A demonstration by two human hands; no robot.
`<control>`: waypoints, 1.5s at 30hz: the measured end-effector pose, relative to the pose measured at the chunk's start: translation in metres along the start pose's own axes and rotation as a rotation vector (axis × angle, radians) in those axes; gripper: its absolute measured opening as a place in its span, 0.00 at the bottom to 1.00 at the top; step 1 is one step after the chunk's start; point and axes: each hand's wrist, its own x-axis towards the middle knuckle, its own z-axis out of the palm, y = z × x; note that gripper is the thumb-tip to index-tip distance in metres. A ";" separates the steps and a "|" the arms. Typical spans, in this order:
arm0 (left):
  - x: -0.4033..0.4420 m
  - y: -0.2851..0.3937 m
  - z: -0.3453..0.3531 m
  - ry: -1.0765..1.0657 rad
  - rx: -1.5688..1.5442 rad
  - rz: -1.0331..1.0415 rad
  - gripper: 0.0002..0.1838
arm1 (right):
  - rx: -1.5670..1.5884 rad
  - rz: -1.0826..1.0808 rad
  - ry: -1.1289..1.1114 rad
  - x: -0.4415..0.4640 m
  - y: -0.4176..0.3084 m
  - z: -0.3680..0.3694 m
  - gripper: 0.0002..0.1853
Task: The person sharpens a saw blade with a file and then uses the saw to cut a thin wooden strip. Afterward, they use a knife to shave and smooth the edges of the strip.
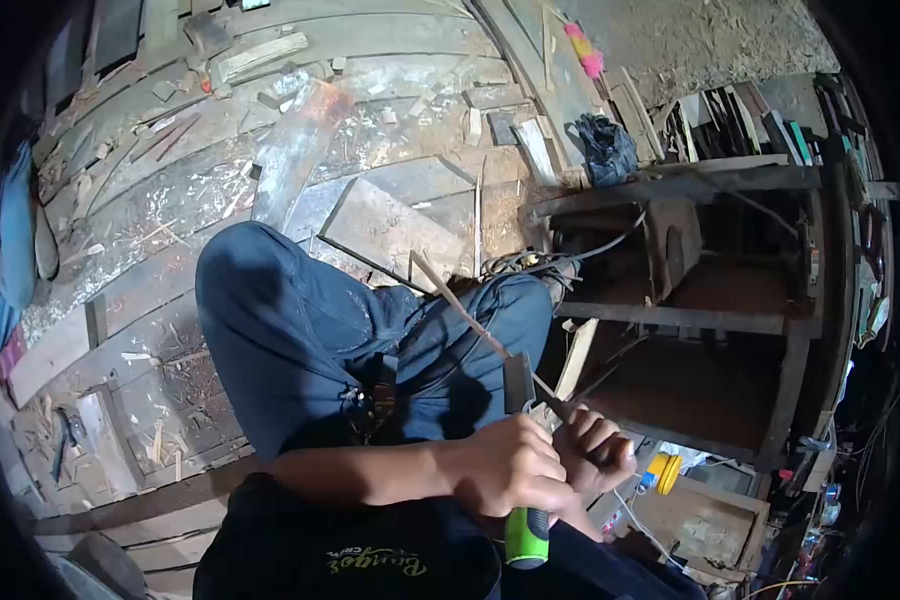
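My left hand (520,465) is closed around the handle of a tool with a bright green butt (526,538). Above the fist rises the tool's flat dark head (518,384), whose exact kind I cannot make out. Close beside it on the right, my right hand (595,448) is closed on the dark end of a long, thin, brownish strip (458,308). The strip slants up and left over my crossed legs (320,310), passing at the tool's head. Whether head and strip touch is unclear.
Around me the plank floor (185,260) is strewn with wood scraps and shavings. A board (395,225) lies ahead. To the right stands a dark wooden shelf (715,320), with a black plastic bag (607,150) at its corner and a yellow round object (667,470) nearby.
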 end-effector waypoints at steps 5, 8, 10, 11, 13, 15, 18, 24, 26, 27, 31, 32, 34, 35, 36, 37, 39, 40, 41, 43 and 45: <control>-0.001 0.006 -0.008 -0.032 0.044 -0.032 0.14 | -0.017 -0.020 -0.036 -0.011 0.000 0.003 0.27; -0.023 -0.025 0.001 -0.047 0.168 -0.165 0.13 | -0.029 0.018 -0.105 -0.009 -0.001 0.005 0.28; -0.015 -0.018 -0.013 -0.024 0.112 -0.162 0.13 | -0.066 0.011 -0.085 -0.012 -0.001 0.004 0.28; -0.011 -0.013 -0.016 0.015 0.070 -0.127 0.13 | -0.095 -0.004 -0.058 -0.012 0.000 0.003 0.28; -0.013 -0.016 -0.011 -0.004 0.066 -0.081 0.13 | -0.093 0.019 -0.110 -0.011 -0.003 0.003 0.28; -0.020 -0.025 -0.008 -0.022 0.100 -0.140 0.13 | -0.083 0.012 -0.079 -0.008 -0.003 0.004 0.27; -0.019 -0.025 -0.013 -0.024 0.139 -0.125 0.11 | -0.041 0.007 -0.069 -0.006 -0.001 -0.003 0.27; -0.016 -0.025 -0.016 0.008 0.094 -0.153 0.10 | -0.025 0.036 -0.001 -0.001 -0.002 -0.006 0.27; -0.015 -0.010 -0.007 -0.067 0.099 -0.113 0.09 | -0.033 0.029 -0.058 -0.007 -0.004 -0.005 0.27; -0.013 -0.008 -0.007 -0.146 0.102 -0.071 0.08 | -0.042 0.017 -0.111 -0.006 -0.002 -0.003 0.26; -0.018 -0.028 -0.006 0.071 0.123 -0.116 0.10 | -0.017 0.026 0.080 -0.007 -0.001 -0.003 0.27; -0.018 -0.021 -0.003 -0.016 0.115 -0.089 0.09 | -0.108 0.023 -0.019 -0.009 -0.004 -0.003 0.28; -0.014 -0.006 -0.002 -0.113 0.117 -0.097 0.10 | -0.050 0.047 -0.155 -0.003 -0.005 0.002 0.28; -0.017 -0.012 -0.002 -0.111 0.105 -0.104 0.10 | -0.063 0.057 -0.141 -0.005 -0.007 0.003 0.28; -0.021 -0.022 -0.005 -0.045 0.109 -0.139 0.11 | -0.037 0.057 -0.049 -0.006 -0.007 -0.001 0.28; -0.022 -0.029 -0.009 0.012 0.127 -0.165 0.13 | 0.002 0.045 0.038 -0.005 -0.003 -0.004 0.28; -0.018 -0.020 -0.003 0.045 0.164 -0.151 0.12 | -0.029 0.031 -0.011 -0.006 -0.004 -0.005 0.28; -0.015 -0.008 0.001 -0.034 0.153 -0.119 0.10 | -0.028 0.011 -0.096 -0.006 -0.003 -0.004 0.28; -0.012 -0.004 0.001 -0.116 0.140 -0.087 0.08 | -0.027 -0.010 -0.177 -0.005 0.000 -0.004 0.27; -0.023 -0.026 -0.005 -0.018 0.144 -0.160 0.08 | -0.086 -0.007 -0.109 -0.005 -0.004 0.009 0.27; -0.027 -0.035 -0.006 -0.021 0.161 -0.199 0.09 | -0.073 0.030 0.011 -0.003 -0.005 0.001 0.28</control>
